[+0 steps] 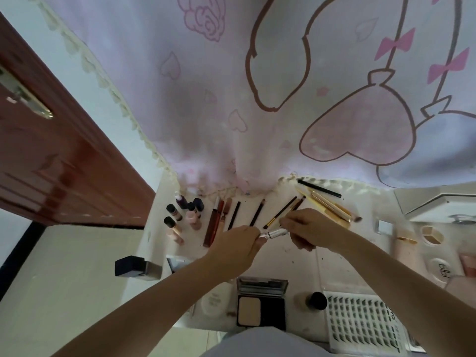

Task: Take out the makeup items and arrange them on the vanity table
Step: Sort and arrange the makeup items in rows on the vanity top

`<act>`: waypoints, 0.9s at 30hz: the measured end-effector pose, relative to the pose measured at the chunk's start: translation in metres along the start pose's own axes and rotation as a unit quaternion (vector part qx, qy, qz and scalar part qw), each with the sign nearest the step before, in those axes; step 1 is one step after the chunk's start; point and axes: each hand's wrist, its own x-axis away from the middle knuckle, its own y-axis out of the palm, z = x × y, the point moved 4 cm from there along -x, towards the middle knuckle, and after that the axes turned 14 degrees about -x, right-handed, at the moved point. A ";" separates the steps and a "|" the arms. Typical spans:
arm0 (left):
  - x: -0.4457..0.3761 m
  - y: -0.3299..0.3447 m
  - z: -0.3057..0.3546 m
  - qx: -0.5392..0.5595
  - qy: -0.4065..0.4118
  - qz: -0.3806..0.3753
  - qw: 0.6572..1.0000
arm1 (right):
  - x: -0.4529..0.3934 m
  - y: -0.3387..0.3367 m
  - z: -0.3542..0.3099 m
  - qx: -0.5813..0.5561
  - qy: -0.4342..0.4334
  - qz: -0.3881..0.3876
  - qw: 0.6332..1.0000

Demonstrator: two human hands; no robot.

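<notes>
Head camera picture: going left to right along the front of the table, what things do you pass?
Dark box hanging over the table's left edge → open powder compact → black round cap → white tray of false lashes.

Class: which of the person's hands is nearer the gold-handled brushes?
Right. The right hand is just beside the gold-handled brushes; the left hand sits farther left.

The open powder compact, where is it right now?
In the head view the powder compact lies open at the table's near edge, between the black-capped bottle on its right and a pale oval case on its left.
</notes>
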 end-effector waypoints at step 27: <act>0.014 0.013 -0.036 0.174 -0.039 0.035 0.983 | -0.030 0.022 -0.012 -0.083 -0.050 0.013 0.995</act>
